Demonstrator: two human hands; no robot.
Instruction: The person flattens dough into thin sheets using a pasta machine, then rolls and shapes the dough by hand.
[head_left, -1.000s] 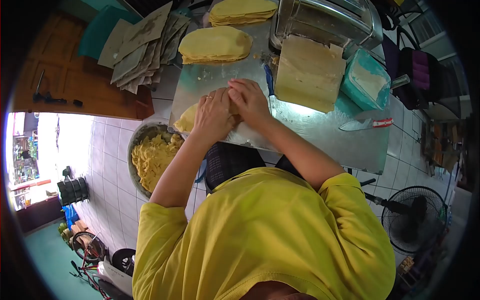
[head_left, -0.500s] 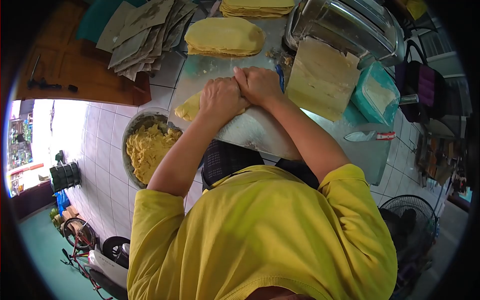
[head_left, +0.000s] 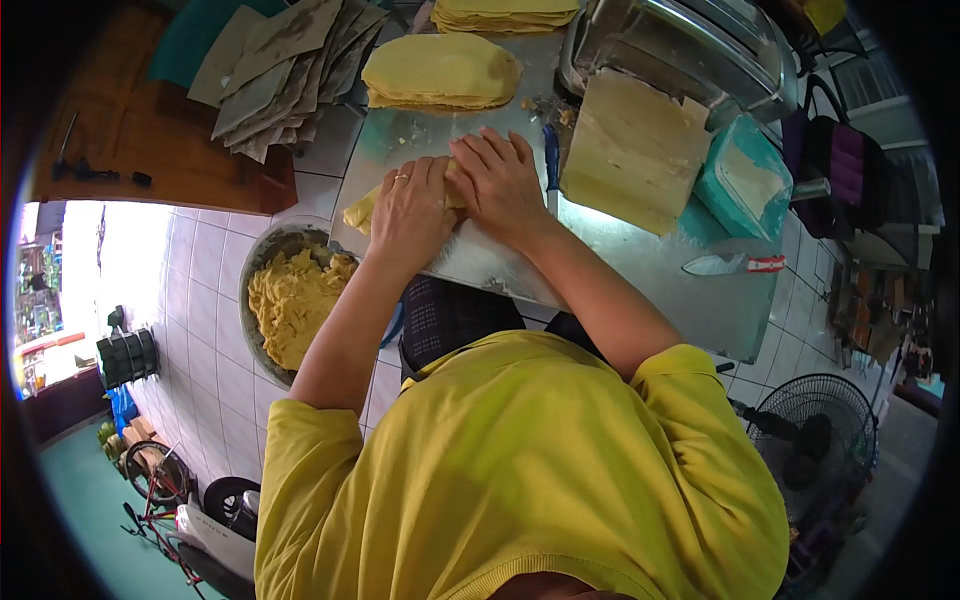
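- We're looking down over a yellow shirt (head_left: 530,470) that fills the lower half of the view, both arms reaching forward from it.
- Ahead lies the metal worktable (head_left: 640,270), shiny and dusted with flour, its near edge just past our elbows.
- At the far right of it stands the steel pasta roller (head_left: 670,45), with a pale wooden board (head_left: 630,150) leaning down from it onto the table.
- Down to the left, off the table edge, sits a round metal bowl (head_left: 262,262) heaped with crumbly yellow dough.
- Far left, a fan of grey cardboard sheets (head_left: 280,75) spills over the table corner.
- Beyond our hands we see a stack of flat dough sheets (head_left: 440,70), and another stack (head_left: 505,14) behind it at the top edge.
- A turquoise tub (head_left: 745,180) of flour sits right of the board.
- Here's the action: the dough lump (head_left: 362,210) lies on the near left part of the table, mostly hidden under our hands.
- Our left hand (head_left: 410,215), ring showing, presses flat on it, fingers curled over the top.
- Our right hand (head_left: 500,185) is touching the left, fingers spread and pressed down on the same lump.
- A knife (head_left: 730,265) rests alone on the table at right.
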